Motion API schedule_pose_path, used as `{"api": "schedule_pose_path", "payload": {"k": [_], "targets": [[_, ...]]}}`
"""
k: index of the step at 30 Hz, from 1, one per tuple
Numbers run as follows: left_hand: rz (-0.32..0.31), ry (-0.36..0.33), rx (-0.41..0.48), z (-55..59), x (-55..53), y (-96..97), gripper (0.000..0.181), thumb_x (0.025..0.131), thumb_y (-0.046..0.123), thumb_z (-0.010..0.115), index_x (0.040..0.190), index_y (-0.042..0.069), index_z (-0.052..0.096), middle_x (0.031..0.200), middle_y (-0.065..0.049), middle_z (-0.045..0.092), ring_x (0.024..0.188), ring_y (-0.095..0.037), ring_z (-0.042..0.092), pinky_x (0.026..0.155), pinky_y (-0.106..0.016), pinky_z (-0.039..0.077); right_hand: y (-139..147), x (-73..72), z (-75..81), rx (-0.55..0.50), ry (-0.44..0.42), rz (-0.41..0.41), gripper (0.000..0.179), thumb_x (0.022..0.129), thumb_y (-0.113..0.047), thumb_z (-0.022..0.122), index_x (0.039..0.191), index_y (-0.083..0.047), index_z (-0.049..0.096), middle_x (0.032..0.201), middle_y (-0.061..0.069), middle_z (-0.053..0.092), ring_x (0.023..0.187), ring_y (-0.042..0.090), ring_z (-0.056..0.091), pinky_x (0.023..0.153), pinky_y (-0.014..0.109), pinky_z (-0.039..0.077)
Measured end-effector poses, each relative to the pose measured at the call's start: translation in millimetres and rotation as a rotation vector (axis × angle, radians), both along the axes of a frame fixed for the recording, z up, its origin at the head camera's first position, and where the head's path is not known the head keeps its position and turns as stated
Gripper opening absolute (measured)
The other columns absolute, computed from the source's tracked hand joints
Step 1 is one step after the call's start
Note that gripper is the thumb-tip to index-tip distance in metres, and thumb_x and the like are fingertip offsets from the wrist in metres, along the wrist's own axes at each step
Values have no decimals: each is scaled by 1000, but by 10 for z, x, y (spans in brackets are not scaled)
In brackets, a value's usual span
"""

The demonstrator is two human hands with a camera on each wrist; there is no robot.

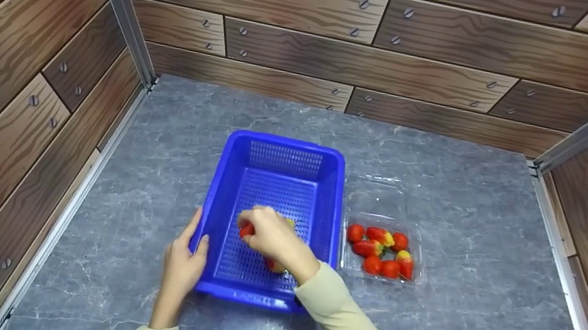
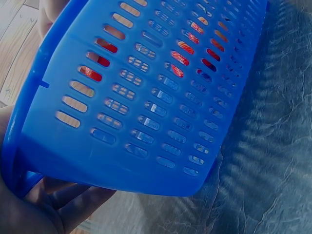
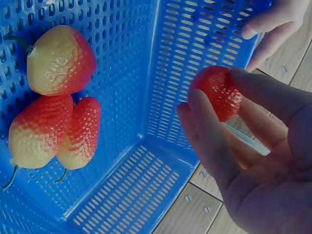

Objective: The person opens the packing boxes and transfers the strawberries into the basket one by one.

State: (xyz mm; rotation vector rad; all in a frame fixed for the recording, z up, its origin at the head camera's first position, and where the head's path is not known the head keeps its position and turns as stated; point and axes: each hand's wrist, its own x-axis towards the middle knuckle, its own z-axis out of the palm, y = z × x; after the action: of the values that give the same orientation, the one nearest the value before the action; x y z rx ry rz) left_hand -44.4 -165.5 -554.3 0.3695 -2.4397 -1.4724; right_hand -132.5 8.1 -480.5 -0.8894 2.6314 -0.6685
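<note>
A blue plastic basket (image 1: 291, 142) with slotted walls stands mid-table. My left hand (image 1: 181, 266) grips its left rim, the thumb over the edge and the fingers outside and below the rim. Inside the basket space, my right hand (image 1: 271, 233) pinches a red strawberry (image 3: 219, 92) between thumb and fingers, above the basket floor. Three more strawberries, red with pale yellow ends and green stems, lie together on the floor; one strawberry (image 3: 63, 61) sits beside the other two. From the head view, my right hand and forearm partly cover them.
To the basket's right stands an opened clear plastic box (image 1: 418, 278) holding several red and red-yellow strawberries (image 1: 368, 247). Its transparent lid (image 1: 377, 199) lies folded back behind it. Wood-patterned walls (image 1: 304, 1) enclose the grey marbled table (image 1: 469, 211) at the back and sides.
</note>
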Motion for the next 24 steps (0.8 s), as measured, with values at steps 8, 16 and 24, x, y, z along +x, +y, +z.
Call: {"api": "schedule_pose_path", "payload": {"k": [8, 16, 24], "targets": [[0, -12, 4, 7, 0, 6, 57, 94, 3, 61, 148, 13, 47, 141, -19, 53, 93, -33, 64, 81, -47, 53, -23, -56, -235, 30, 16, 30, 26, 78, -2, 73, 103, -9, 76, 93, 3, 67, 83, 17, 63, 72, 25, 53], [-17, 25, 15, 16, -11, 5, 56, 93, 0, 60, 147, 9, 48, 140, -20, 53, 118, -37, 60, 100, -53, 47, 4, -95, -446, 32, 138, 130, 23, 78, -5, 75, 100, -12, 75, 93, 1, 65, 80, 17, 63, 67, 27, 54], [-12, 12, -27, 12, -15, 18, 56, 94, 1, 60, 147, 9, 48, 137, -22, 56, 102, -35, 64, 94, -53, 49, -32, -90, -581, 73, 197, 228, 23, 77, -6, 75, 99, -14, 76, 89, 0, 65, 77, 17, 63, 66, 29, 55]]}}
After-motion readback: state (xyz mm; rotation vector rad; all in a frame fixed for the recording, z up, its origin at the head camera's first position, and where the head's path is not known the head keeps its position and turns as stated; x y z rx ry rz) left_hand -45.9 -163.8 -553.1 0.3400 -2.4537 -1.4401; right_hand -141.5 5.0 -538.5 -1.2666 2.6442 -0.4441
